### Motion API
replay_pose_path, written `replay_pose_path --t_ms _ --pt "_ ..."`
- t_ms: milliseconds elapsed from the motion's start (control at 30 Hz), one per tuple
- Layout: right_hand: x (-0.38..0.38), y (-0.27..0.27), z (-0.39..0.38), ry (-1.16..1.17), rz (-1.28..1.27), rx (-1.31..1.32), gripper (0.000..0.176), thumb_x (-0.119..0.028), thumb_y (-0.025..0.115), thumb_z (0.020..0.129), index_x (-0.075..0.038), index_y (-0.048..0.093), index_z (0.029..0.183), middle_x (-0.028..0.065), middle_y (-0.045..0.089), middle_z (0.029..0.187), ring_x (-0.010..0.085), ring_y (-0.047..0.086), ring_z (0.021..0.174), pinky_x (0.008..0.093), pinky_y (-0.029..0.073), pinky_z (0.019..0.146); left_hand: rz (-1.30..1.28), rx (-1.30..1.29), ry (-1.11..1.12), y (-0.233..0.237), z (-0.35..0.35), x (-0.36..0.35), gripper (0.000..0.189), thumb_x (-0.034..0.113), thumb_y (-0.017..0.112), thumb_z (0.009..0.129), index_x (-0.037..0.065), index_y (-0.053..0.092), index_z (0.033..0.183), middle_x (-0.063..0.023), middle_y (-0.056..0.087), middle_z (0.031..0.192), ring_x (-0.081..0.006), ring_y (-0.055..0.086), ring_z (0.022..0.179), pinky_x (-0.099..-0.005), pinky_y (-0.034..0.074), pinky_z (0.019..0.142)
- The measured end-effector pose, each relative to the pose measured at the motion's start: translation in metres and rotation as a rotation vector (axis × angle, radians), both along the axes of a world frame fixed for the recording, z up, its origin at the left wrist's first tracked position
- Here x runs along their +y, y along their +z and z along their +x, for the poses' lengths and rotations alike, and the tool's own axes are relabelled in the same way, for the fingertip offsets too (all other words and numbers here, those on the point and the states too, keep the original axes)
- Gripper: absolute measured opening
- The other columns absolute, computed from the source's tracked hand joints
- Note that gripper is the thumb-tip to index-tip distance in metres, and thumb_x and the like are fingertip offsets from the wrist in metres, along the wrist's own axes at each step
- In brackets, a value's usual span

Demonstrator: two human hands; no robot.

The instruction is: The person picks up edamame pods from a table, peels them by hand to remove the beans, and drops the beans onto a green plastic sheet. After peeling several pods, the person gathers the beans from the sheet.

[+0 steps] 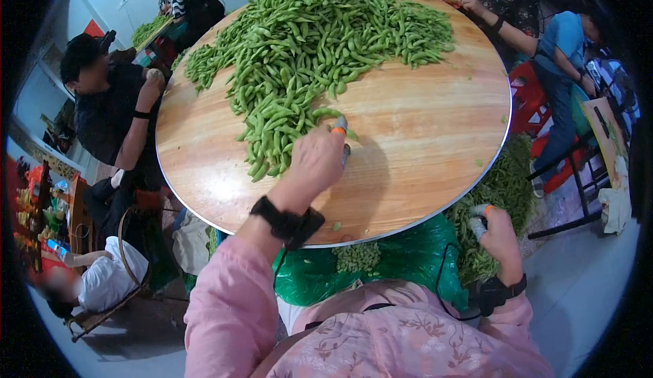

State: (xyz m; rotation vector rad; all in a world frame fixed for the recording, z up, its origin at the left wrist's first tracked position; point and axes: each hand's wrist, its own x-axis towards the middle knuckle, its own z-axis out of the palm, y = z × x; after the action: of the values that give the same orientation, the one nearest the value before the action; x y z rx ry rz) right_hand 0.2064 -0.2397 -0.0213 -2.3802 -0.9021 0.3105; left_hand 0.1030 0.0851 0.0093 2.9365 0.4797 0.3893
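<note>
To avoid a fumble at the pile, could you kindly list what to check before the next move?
1. Left hand at the near edge of the pod pile: ok.
2. Left grip closed on a pod: cannot tell.
3. Finger guard on the left hand in place: ok.
4. Right hand free of pods: cannot tell.
5. Bare table beside the pile for working room: ok.
6. Green bag below the table edge: ok.

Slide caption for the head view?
Left hand at green pod pile on round table; right hand beside its rim.
</note>
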Motion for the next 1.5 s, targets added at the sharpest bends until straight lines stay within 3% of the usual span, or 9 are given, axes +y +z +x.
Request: replay_pose_path --t_ms 67,300,467,667,1033,1267,1333,1433,1500 --pt "-0.003 0.001 0.001 -0.076 0.052 0.025 0.016 0.003 0.053 0.067 0.003 0.059 0.081 0.0166 0.06 0.072 0.0222 0.058 0.063 0.0297 0.045 0.06 0.182 -0.008 -0.009 -0.013 0.016 0.018 0.013 0.01 0.053 0.071 0.004 0.056 0.083 -0.0154 0.059 0.071 -0.0321 0.058 0.069 -0.0414 0.044 0.058" --pt "0.041 0.018 -0.023 0.053 0.495 0.392 0.013 -0.001 0.059 0.074 0.003 0.059 0.086 0.0047 0.062 0.078 0.0104 0.056 0.072 0.0242 0.045 0.066 0.097 0.094 -0.028 0.001 0.01 0.002 0.007 0.004 0.049 0.069 0.002 0.055 0.072 -0.0202 0.057 0.068 -0.0321 0.058 0.066 -0.0395 0.045 0.055" --pt "0.084 0.02 -0.046 0.174 0.675 0.59 0.015 -0.002 0.059 0.077 0.003 0.059 0.09 0.0038 0.062 0.082 0.0097 0.056 0.076 0.0227 0.044 0.07 -1.266 -0.057 0.003 0.017 -0.047 -0.051 0.016 0.022 0.051 0.085 0.007 0.054 0.079 0.0049 0.048 0.061 -0.0023 0.04 0.052 -0.0168 0.03 0.045" --pt "0.102 0.027 -0.062 0.286 0.732 1.039 0.013 -0.008 0.055 0.082 -0.001 0.06 0.09 -0.0026 0.058 0.075 0.0041 0.048 0.064 0.0187 0.039 0.058 -1.593 -0.19 -0.098 0.008 -0.08 -0.086 0.015 0.02 0.051 0.086 0.005 0.053 0.083 0.0041 0.049 0.064 -0.0034 0.042 0.054 -0.0167 0.031 0.047" --pt "0.101 0.025 -0.071 0.274 0.703 1.065 0.01 -0.009 0.053 0.082 -0.002 0.06 0.083 -0.004 0.055 0.07 0.0031 0.044 0.059 0.0179 0.036 0.054 -1.221 -0.103 -0.211 0.011 -0.087 -0.088 0.014 0.013 0.05 0.085 -0.001 0.054 0.086 0.0032 0.051 0.069 -0.0055 0.043 0.06 -0.0192 0.036 0.055" --pt "0.108 0.022 -0.078 0.226 0.721 0.852 0.005 -0.002 0.053 0.08 0.001 0.058 0.079 -0.0016 0.056 0.071 0.005 0.049 0.066 0.021 0.041 0.06 -1.291 -0.064 -0.196 0.01 -0.087 -0.086 0.014 0.013 0.053 0.083 0.0 0.055 0.087 -0.0012 0.053 0.064 -0.0089 0.047 0.059 -0.0228 0.039 0.054" --pt "0.107 0.025 -0.08 0.213 0.716 0.824 0.006 -0.003 0.053 0.08 0.001 0.058 0.079 -0.0018 0.056 0.071 0.0048 0.049 0.065 0.0208 0.041 0.059 -0.625 -0.053 -0.143 0.012 -0.089 -0.096 0.016 0.014 0.058 0.078 0.001 0.055 0.087 -0.009 0.056 0.065 -0.0176 0.053 0.059 -0.0272 0.041 0.052" --pt "0.104 0.026 -0.077 0.228 0.623 0.817 0.008 -0.005 0.053 0.081 0.001 0.058 0.08 -0.0022 0.056 0.071 0.0045 0.048 0.064 0.0202 0.04 0.058 -0.175 -0.179 -0.192 -0.001 -0.09 -0.097 0.019 0.013 0.061 0.074 0.002 0.054 0.087 -0.0142 0.057 0.068 -0.0251 0.056 0.061 -0.0297 0.043 0.053" --pt "0.102 0.022 -0.075 0.257 0.536 0.833 0.009 -0.007 0.053 0.081 0.001 0.058 0.08 -0.0024 0.056 0.071 0.0044 0.048 0.064 0.0199 0.04 0.058 -0.204 -0.203 -0.215 -0.009 -0.09 -0.096 0.017 0.013 0.06 0.075 0.002 0.054 0.086 -0.0141 0.057 0.069 -0.0258 0.056 0.061 -0.0294 0.043 0.053"
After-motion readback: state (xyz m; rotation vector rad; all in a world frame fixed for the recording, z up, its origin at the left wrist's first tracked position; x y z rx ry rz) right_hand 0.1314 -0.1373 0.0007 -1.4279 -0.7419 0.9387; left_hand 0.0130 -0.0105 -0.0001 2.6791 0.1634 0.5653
